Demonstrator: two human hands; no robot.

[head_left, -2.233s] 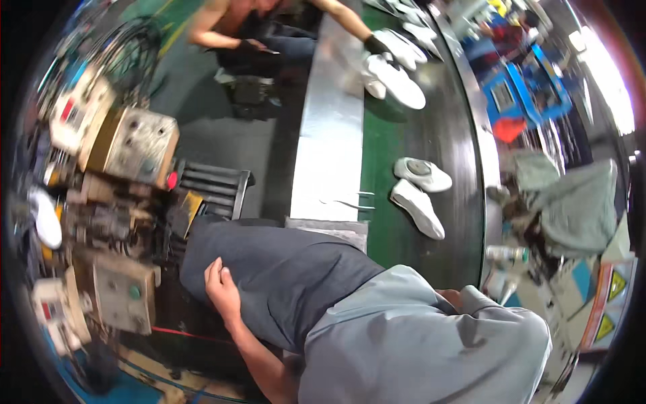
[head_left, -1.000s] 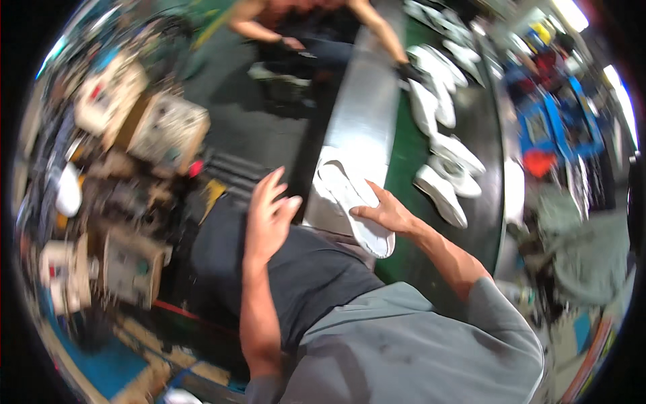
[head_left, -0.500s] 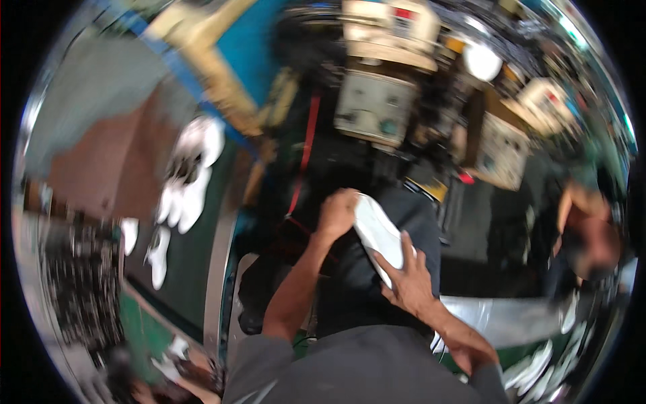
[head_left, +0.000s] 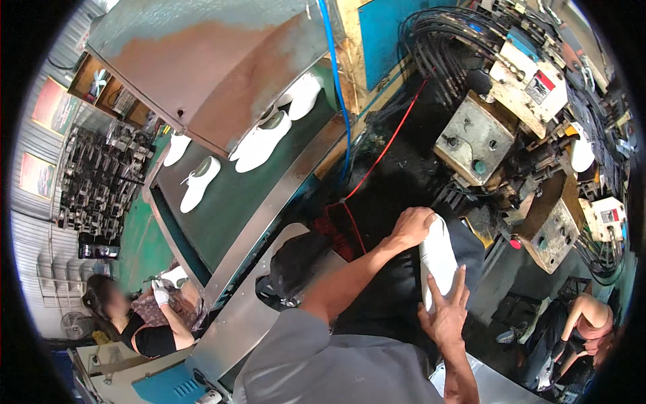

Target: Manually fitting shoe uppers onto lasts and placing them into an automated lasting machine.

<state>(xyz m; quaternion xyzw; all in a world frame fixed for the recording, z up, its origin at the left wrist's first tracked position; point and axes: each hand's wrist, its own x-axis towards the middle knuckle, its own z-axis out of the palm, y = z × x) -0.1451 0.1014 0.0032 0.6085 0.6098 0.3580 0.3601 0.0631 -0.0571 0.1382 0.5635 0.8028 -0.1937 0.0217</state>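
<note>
A white shoe [head_left: 439, 250] lies lengthwise over my dark-trousered lap, held between both hands. My left hand [head_left: 412, 227] is closed on its far end, fingers curled over the edge. At the near end, my right hand [head_left: 445, 315] grips it, with the thumb on the left side and the fingers stretched along the right. Part of the shoe's near end is hidden by the right hand.
On my left runs a dark green conveyor belt [head_left: 232, 195] with several white shoes [head_left: 264, 141] under a rusty hood [head_left: 208, 81]. Machines with control boxes [head_left: 474, 138] stand ahead right. A red hose [head_left: 390, 143] crosses the floor. Co-workers sit at far left [head_left: 151, 316] and right [head_left: 585, 330].
My view has turned left, so the belt and machines sit farther right in the picture. Both hands keep hold of the shoe, which now points more straight ahead in view.
</note>
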